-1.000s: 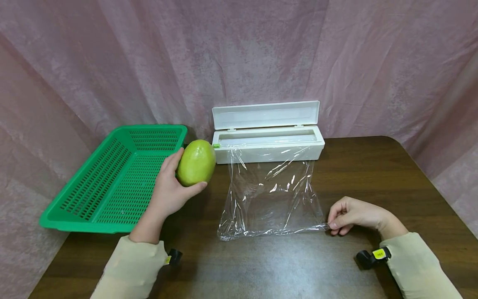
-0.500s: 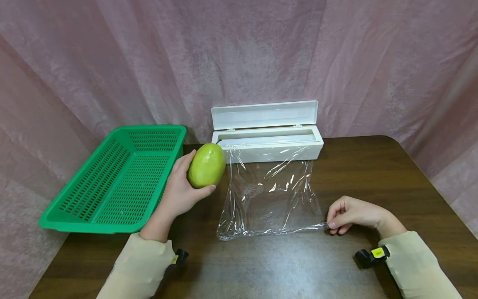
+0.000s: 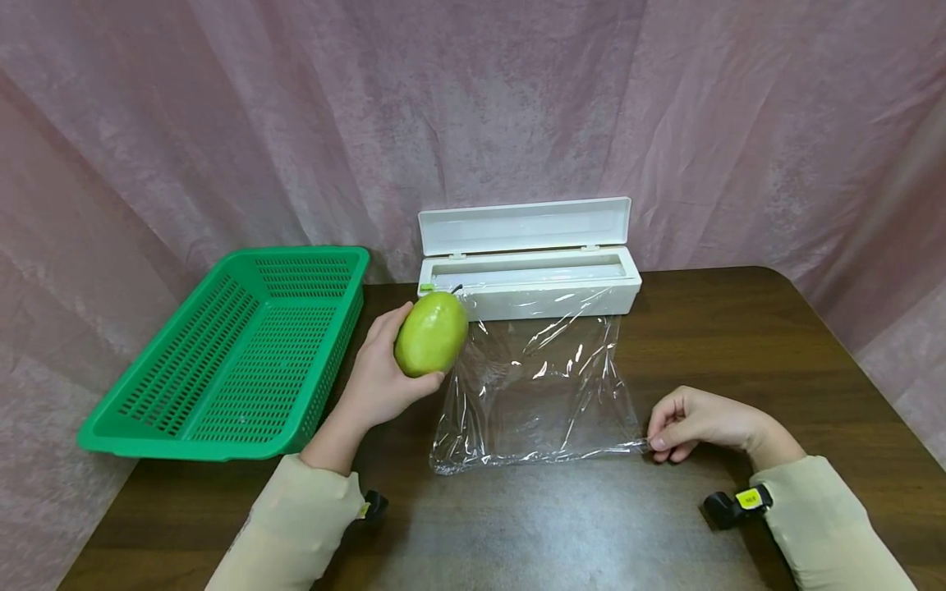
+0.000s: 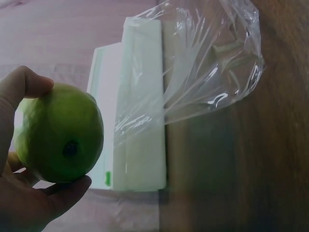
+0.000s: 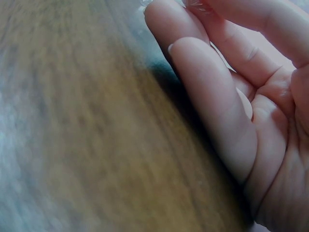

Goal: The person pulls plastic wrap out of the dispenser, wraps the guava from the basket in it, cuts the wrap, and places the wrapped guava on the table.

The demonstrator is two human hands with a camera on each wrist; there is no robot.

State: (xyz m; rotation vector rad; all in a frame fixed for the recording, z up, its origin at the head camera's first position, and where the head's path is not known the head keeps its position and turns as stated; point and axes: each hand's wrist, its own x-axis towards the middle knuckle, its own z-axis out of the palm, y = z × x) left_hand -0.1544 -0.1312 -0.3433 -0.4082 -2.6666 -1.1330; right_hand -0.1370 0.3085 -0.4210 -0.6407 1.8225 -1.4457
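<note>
The left hand (image 3: 380, 373) is gripping a green fruit (image 3: 432, 334), with the thumb curling along the near side and the fingers along the far side. The fruit is sitting in that hand near the left edge of the plastic wrap (image 3: 543, 402), its dark stem (image 3: 457, 288) pointing away from the person. In the head view it is covering part of the box's left front corner; whether it is touching the wrap, I cannot tell.

The right hand (image 3: 698, 423) is pinching the wrap's near right corner between thumb and forefinger, close to the table (image 3: 739, 345). The clear sheet is stretching from there back to the white box (image 3: 557, 305), wrinkling along both sides. The box's lid (image 3: 525, 228) is standing open at the back, and a green tab (image 3: 426, 288) is showing at the left end.

Farther left, a green basket (image 3: 173, 448) is resting on the brown table. The 2 forearms are wearing pale sleeves (image 3: 296, 521), and a pink curtain (image 3: 532, 107) is hanging behind everything.
</note>
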